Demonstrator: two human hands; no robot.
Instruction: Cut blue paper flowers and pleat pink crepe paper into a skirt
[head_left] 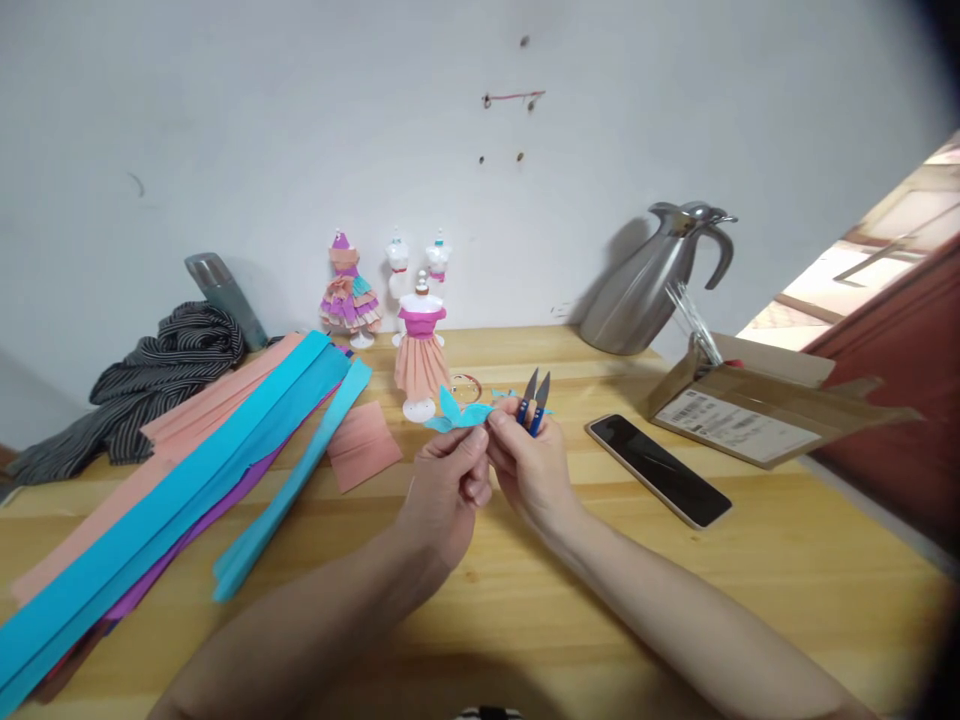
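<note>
A small turquoise crepe paper piece [459, 412], cut into petal-like points, is pinched between my two hands. My left hand [450, 475] grips its lower edge with thumb and finger. At its right end, my right hand [529, 455] pinches the paper and also keeps hold of blue-handled thread snips [534, 400], blades upward and apart. Just behind the paper stands a small mannequin [421, 345] in a magenta top and peach pleated skirt. Turquoise scraps lie partly hidden behind my right hand.
Crepe paper strips [172, 510] and a peach square [365, 445] lie to the left, near a striped cloth [165, 365]. Behind stand a dressed mannequin [349, 290] and two smaller forms. At right are a phone [660, 470], a cardboard box [750, 410] and a steel jug [649, 285].
</note>
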